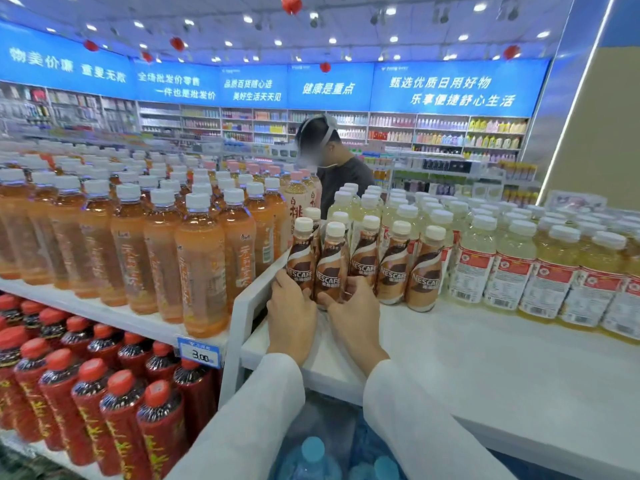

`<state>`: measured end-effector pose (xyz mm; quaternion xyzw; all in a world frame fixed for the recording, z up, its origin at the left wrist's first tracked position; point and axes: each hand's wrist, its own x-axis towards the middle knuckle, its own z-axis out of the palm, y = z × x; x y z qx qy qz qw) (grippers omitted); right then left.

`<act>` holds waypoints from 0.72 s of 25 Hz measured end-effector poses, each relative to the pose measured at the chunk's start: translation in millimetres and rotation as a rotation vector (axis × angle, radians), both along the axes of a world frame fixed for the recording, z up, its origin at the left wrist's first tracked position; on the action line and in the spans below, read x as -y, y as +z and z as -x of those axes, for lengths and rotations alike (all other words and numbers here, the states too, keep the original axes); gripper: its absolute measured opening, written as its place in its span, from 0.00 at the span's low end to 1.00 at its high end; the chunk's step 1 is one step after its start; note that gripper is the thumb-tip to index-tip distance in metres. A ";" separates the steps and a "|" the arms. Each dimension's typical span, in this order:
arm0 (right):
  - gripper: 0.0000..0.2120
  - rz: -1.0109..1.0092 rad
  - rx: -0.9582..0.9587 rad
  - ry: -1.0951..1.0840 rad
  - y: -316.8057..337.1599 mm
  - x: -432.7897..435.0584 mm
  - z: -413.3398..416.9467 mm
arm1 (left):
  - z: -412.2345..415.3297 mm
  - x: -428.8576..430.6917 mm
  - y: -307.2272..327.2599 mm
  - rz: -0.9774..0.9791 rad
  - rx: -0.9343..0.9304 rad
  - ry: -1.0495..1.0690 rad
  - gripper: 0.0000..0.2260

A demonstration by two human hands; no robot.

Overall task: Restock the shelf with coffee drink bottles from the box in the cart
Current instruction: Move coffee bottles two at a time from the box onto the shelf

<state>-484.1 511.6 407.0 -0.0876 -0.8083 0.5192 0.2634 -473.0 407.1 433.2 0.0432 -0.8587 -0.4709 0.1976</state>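
Blue-capped water bottles [313, 452] sit lowest, under two white sleeves [249, 420] reaching forward. Left hand [291, 317] and right hand [353, 317] lie side by side at the front of the white shelf [485, 348]. The left hand's fingers curl round the foot of the end bottle [300, 254], leftmost in a row of coffee bottles [394, 271]. The right hand clamps the second bottle [330, 265] low down, thumb on its left, fingers round its right. Three more coffee bottles stand upright to the right in the same row, close together, and at least one more stands behind. All are at the shelf's left end, beside a white divider [242, 306].

Left of the divider, orange tea bottles [201, 265] fill a shelf with a price tag [199, 351] reading 3.00. Red-capped bottles [121, 420] fill the tier below. Pale yellow bottles [540, 271] stand just right of the coffee. Behind the shelves stands a person [343, 171] in a dark top. Far back, stocked wall shelves run under blue banners [450, 88].
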 end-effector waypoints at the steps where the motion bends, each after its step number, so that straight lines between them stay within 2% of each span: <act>1: 0.24 -0.003 0.000 -0.001 -0.7 0.1 1.9 | 2.2 1.0 0.3 0.012 -0.004 -0.002 0.20; 3: 0.24 -0.020 0.003 -0.001 -0.4 0.0 4.3 | 5.6 1.8 -1.1 0.038 -0.014 0.001 0.18; 18: 0.23 -0.046 -0.001 -0.002 -1.2 0.1 10.2 | 14.7 -1.7 -3.8 0.218 0.012 0.028 0.22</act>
